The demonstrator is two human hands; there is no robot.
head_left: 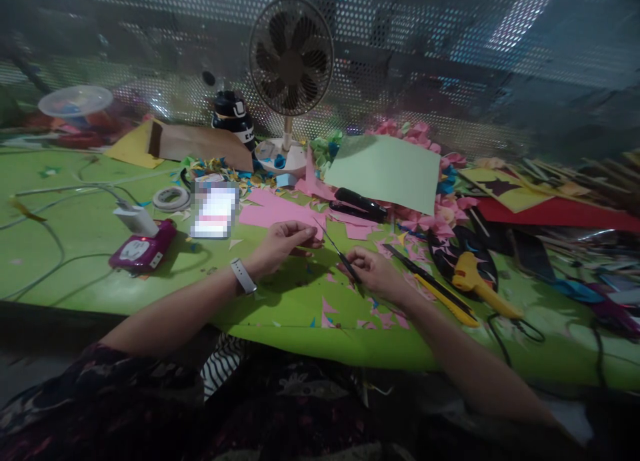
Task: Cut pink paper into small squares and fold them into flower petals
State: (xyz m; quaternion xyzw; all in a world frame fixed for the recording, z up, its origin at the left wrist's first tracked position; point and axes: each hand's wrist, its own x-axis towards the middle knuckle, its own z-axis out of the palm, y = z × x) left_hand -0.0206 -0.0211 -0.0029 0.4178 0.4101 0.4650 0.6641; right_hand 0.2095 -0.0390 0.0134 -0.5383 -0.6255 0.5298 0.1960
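Note:
My left hand (pixel 286 242) pinches the near edge of a pink paper sheet (pixel 277 213) lying on the green table (pixel 75 247). A pale watch band sits on that wrist. My right hand (pixel 374 269) is closed round the handles of dark scissors (pixel 336 249), whose thin blades point up and left towards the pink sheet's corner, just right of my left fingers. Pink paper scraps (pixel 370 314) lie scattered around both hands.
A black stapler (pixel 357 204), a light green sheet (pixel 387 171), pink paper flowers (pixel 440 214), a yellow utility knife (pixel 440 293), a yellow glue gun (pixel 483 284), a tape roll (pixel 171 197), a phone (pixel 215 211), a pink power bank (pixel 143 247) and a desk fan (pixel 291 61) crowd the table.

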